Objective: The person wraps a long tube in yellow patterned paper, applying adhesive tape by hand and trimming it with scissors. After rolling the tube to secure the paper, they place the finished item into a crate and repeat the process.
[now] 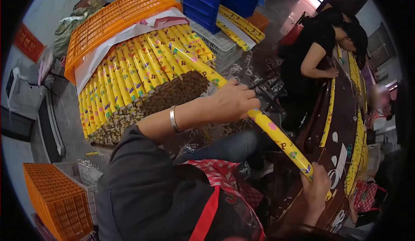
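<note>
A long yellow tube (276, 132) printed with letters and coloured shapes runs slantwise across the middle of the view. My left hand (231, 101), with a silver bracelet on its wrist, is closed around it near mid-length. Close to its lower end, my right hand (317, 188) grips the same tube by the table edge. The tube's upper end lies over a large stack of similar yellow tubes (134, 70). These rest against a white sheet in a tipped orange crate (116, 18), their brown ends facing me.
A dark table (333, 128) on the right carries more yellow tubes and teal-handled scissors (349, 150). A person in black (317, 46) bends over it. Blue bins (207, 3) and grey crates stand behind. Another orange crate (56, 193) sits lower left. Paper scraps litter the floor.
</note>
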Available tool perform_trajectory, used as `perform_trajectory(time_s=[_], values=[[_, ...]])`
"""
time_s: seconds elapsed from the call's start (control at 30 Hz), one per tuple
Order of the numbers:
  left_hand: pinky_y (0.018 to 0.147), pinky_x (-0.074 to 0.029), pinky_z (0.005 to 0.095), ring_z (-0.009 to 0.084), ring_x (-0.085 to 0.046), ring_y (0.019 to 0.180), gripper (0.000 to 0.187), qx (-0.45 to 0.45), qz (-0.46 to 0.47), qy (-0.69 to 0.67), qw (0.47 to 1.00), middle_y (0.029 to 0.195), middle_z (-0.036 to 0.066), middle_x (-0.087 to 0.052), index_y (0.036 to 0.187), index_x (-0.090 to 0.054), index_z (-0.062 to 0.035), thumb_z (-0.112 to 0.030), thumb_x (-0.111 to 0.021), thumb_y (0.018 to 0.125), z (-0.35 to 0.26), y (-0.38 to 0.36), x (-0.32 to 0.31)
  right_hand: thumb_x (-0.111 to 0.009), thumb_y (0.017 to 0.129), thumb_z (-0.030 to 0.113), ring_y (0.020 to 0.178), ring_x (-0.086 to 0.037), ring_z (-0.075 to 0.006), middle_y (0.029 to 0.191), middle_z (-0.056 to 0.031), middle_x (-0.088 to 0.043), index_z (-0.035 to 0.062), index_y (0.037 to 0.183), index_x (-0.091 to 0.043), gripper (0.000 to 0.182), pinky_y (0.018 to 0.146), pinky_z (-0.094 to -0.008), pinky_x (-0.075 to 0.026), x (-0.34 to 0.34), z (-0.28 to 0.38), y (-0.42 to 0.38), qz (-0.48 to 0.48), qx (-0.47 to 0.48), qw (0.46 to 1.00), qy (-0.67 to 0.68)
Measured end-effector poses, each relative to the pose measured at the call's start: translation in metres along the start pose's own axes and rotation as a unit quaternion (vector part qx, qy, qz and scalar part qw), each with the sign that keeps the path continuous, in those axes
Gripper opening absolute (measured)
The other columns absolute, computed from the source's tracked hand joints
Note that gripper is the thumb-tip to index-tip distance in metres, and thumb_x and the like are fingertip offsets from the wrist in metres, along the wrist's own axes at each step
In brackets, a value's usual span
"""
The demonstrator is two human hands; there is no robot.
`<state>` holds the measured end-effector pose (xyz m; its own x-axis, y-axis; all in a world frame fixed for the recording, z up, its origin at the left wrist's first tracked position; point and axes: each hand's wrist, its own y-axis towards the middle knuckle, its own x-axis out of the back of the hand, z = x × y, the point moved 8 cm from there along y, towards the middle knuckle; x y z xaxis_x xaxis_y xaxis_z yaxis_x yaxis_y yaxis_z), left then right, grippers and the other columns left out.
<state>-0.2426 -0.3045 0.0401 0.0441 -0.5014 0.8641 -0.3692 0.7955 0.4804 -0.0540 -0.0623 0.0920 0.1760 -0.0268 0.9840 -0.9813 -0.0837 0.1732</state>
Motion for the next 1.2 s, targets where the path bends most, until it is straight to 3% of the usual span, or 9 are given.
perform_trajectory(time_s=[0.57, 0.63, 0.8, 0.87, 0.97, 1.0, 1.07, 1.13, 1.2], values=[[0.093, -0.038, 0.0427, 0.0246, -0.058, 0.102, 0.028, 0.327, 0.039, 0.094, 0.940, 0.096, 0.004, -0.061, 0.099, -0.069, -0.0187, -0.022, -0.076, 0.072, 0.101, -0.194, 0.071, -0.081, 0.074, 0.018, 0.075, -0.061, -0.0344, 0.086, -0.0150, -0.059, 0.0030, 0.119, -0.056, 0.054, 0.062, -0.0436, -0.049, -0.065, 0.113, 0.078, 0.037, 0.182, 0.975, 0.121], [0.096, -0.040, 0.0429, 0.0280, -0.056, 0.110, 0.032, 0.360, 0.033, 0.080, 0.929, 0.108, 0.007, -0.062, 0.103, -0.069, -0.0167, -0.009, -0.072, 0.072, 0.112, -0.205, 0.073, -0.080, 0.075, 0.019, 0.076, -0.062, -0.0345, 0.087, -0.0150, -0.059, 0.0030, 0.120, -0.056, 0.053, 0.062, -0.0433, -0.049, -0.066, 0.126, 0.085, 0.037, 0.190, 0.973, 0.127], [0.108, -0.036, 0.0470, 0.0382, -0.042, 0.134, 0.036, 0.404, 0.015, 0.144, 0.903, 0.139, 0.015, -0.051, 0.107, -0.069, -0.0150, -0.005, -0.074, 0.073, 0.135, -0.228, 0.084, -0.076, 0.081, 0.020, 0.079, -0.063, -0.0357, 0.091, -0.0155, -0.059, 0.0022, 0.123, -0.055, 0.050, 0.064, -0.0433, -0.051, -0.071, 0.156, 0.089, 0.053, 0.206, 0.962, 0.172], [0.106, -0.038, 0.0490, 0.0403, -0.041, 0.134, 0.041, 0.416, -0.100, 0.201, 0.881, 0.140, 0.020, -0.049, 0.114, -0.068, -0.0152, -0.004, -0.073, 0.074, 0.142, -0.240, 0.101, -0.074, 0.083, 0.020, 0.079, -0.063, -0.0369, 0.093, -0.0156, -0.060, 0.0023, 0.125, -0.055, 0.049, 0.066, -0.0441, -0.052, -0.076, 0.170, 0.088, 0.035, 0.220, 0.951, 0.214], [0.104, -0.040, 0.0439, 0.0430, -0.038, 0.134, 0.064, 0.449, -0.333, 0.183, 0.809, 0.140, 0.025, -0.043, 0.136, -0.049, -0.0065, -0.004, -0.072, 0.076, 0.131, -0.273, 0.107, -0.071, 0.086, 0.022, 0.081, -0.064, -0.0380, 0.096, -0.0163, -0.060, 0.0035, 0.127, -0.055, 0.048, 0.067, -0.0454, -0.053, -0.099, 0.191, 0.090, 0.029, 0.206, 0.948, 0.240], [0.100, -0.044, 0.0376, 0.0376, -0.046, 0.129, 0.065, 0.451, -0.351, 0.171, 0.803, 0.139, 0.022, -0.045, 0.143, -0.038, -0.0033, -0.010, -0.070, 0.087, 0.129, -0.291, 0.093, -0.071, 0.086, 0.023, 0.082, -0.064, -0.0382, 0.097, -0.0166, -0.061, 0.0039, 0.128, -0.054, 0.049, 0.067, -0.0457, -0.053, -0.105, 0.197, 0.091, 0.026, 0.201, 0.945, 0.258], [0.092, -0.048, 0.0353, 0.0260, -0.054, 0.119, 0.058, 0.566, -0.498, -0.312, 0.577, 0.137, 0.014, -0.047, 0.144, -0.036, -0.0063, -0.020, -0.065, 0.095, 0.119, -0.311, 0.038, -0.070, 0.087, 0.024, 0.084, -0.065, -0.0386, 0.098, -0.0171, -0.061, 0.0042, 0.129, -0.053, 0.050, 0.068, -0.0464, -0.053, -0.119, 0.209, 0.092, 0.042, 0.188, 0.943, 0.271], [0.081, -0.051, 0.0329, 0.0171, -0.058, 0.106, 0.055, 0.584, -0.454, -0.551, 0.387, 0.129, 0.007, -0.052, 0.144, -0.035, -0.0085, -0.026, -0.060, 0.099, 0.090, -0.291, -0.001, -0.072, 0.084, 0.016, 0.087, -0.064, -0.0387, 0.100, -0.0176, -0.063, 0.0021, 0.130, -0.050, 0.053, 0.074, -0.0454, -0.053, -0.130, 0.225, 0.091, 0.066, 0.178, 0.934, 0.303], [0.072, -0.052, 0.0298, 0.0164, -0.062, 0.094, 0.046, 0.556, -0.454, -0.578, 0.387, 0.115, 0.004, -0.058, 0.136, -0.042, -0.0086, -0.025, -0.062, 0.098, 0.085, -0.275, -0.004, -0.072, 0.084, 0.018, 0.087, -0.065, -0.0381, 0.101, -0.0173, -0.063, 0.0017, 0.131, -0.049, 0.055, 0.074, -0.0457, -0.053, -0.136, 0.241, 0.085, 0.060, 0.181, 0.932, 0.308]])
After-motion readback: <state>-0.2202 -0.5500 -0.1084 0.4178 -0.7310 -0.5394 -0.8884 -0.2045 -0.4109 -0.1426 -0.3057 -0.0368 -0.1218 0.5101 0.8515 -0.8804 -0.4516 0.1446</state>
